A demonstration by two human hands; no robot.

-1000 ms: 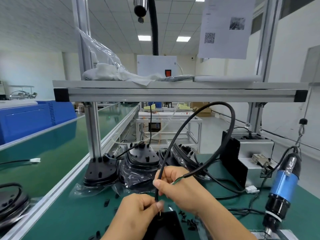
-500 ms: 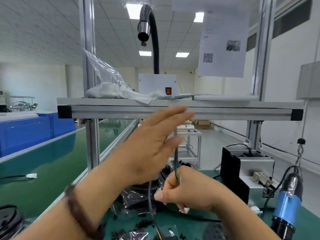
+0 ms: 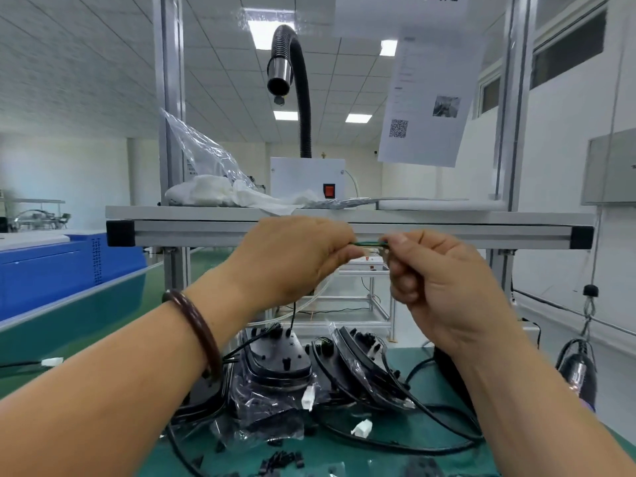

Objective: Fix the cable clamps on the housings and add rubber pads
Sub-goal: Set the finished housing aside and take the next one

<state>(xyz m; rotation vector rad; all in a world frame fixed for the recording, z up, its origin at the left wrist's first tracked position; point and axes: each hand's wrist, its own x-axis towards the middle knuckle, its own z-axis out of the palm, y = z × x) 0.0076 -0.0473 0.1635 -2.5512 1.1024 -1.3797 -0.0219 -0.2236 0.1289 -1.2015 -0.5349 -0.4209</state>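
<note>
Wire (image 3: 368, 243), thin and green, is pinched taut between left hand (image 3: 292, 259) and right hand (image 3: 444, 287), above bagged housings (image 3: 275, 359).

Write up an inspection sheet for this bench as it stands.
Surface: green bench mat, largely covered.
Job's things: black housings in clear bags; small black parts loose at the front.
Clutter: plastic bag and white cloth on the shelf.
Hands: left hand and right hand both pinch a thin green wire.
Cables: black cables looped on the mat; white plugs.
Surroundings: black hose, hanging paper sheet, screwdriver at right.
</note>
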